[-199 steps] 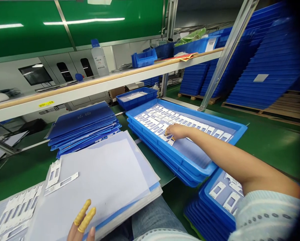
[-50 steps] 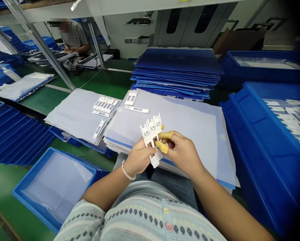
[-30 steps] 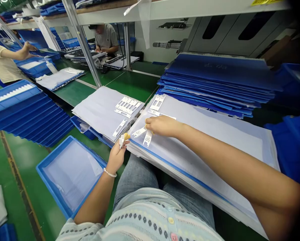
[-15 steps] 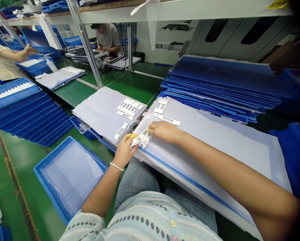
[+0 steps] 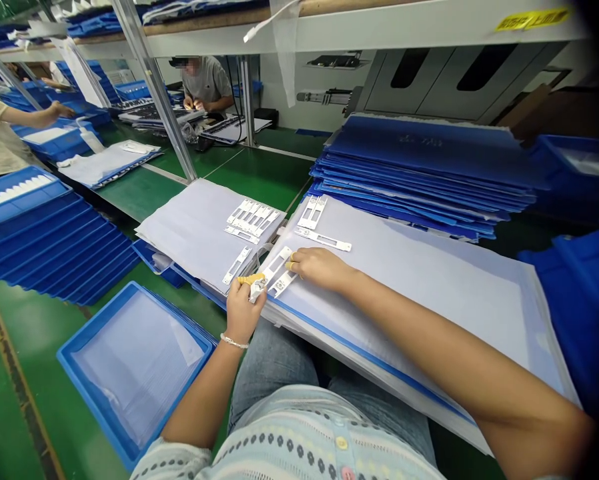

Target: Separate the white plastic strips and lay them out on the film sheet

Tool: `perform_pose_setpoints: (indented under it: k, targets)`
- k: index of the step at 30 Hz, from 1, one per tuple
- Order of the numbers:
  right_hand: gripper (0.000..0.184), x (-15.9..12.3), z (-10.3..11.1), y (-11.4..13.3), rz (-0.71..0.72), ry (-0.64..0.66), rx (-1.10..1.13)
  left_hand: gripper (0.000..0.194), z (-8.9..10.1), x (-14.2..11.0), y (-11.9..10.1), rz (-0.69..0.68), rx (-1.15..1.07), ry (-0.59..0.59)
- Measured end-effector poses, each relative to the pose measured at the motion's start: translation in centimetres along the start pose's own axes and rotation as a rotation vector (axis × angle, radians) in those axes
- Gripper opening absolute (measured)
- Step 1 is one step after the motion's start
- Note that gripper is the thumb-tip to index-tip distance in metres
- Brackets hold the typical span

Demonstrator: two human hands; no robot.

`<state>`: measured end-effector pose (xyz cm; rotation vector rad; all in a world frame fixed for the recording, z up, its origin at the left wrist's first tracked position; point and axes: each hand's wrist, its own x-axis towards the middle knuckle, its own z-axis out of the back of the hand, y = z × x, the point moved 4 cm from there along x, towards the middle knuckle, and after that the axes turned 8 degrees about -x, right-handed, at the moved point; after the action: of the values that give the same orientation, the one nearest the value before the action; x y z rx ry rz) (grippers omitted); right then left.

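Note:
My left hand (image 5: 243, 310), with yellow finger covers, is closed on a small white slotted piece (image 5: 257, 289) at the near left corner of the sheet stack. How many pieces it holds I cannot make out. The closed fingers of my right hand (image 5: 319, 268), also yellow-tipped, grip the far end of a white slotted strip (image 5: 283, 285) lying on the sheet. Beside it lies another white strip (image 5: 278, 263) with a long opening. Farther back, a crosswise strip (image 5: 324, 239) lies near two upright strips (image 5: 313, 212).
On the left paper stack (image 5: 179, 213) lie a row of white strips (image 5: 252, 219) and a single strip (image 5: 237, 265). Blue sheets (image 5: 419, 167) are piled behind. Blue trays (image 5: 129, 460) stand at lower left. Two people work beyond the metal post (image 5: 154, 87).
My left hand has drawn slightly left with its white piece, away from the strips under my right hand. One strip's long opening now shows between the hands. The view has shifted a little.

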<state>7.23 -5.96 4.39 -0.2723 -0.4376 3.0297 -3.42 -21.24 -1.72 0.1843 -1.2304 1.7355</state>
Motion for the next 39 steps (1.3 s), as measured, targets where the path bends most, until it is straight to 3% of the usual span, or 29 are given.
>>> perform_pose_setpoints:
  k: [4, 15, 30, 39]
  targets:
    - [0.025, 0.6, -0.1, -0.1, -0.002, -0.031, 0.022, 0.023, -0.5, -0.4, 0.3, -0.004, -0.012, -0.018]
    - [0.023, 1.4, -0.8, -0.6, 0.004, -0.055, 0.036, 0.027, -0.7, -1.0, 0.8, -0.066, -0.118, 0.145]
    - [0.018, 2.0, 0.0, 0.0, 0.017, -0.016, 0.081, 0.030, -0.4, -1.1, 1.2, 0.031, -0.189, 0.189]
    - [0.017, 2.1, -0.3, 0.0, -0.063, -0.021, 0.134, 0.029, -0.5, -0.9, 1.6, 0.086, -0.185, 0.189]
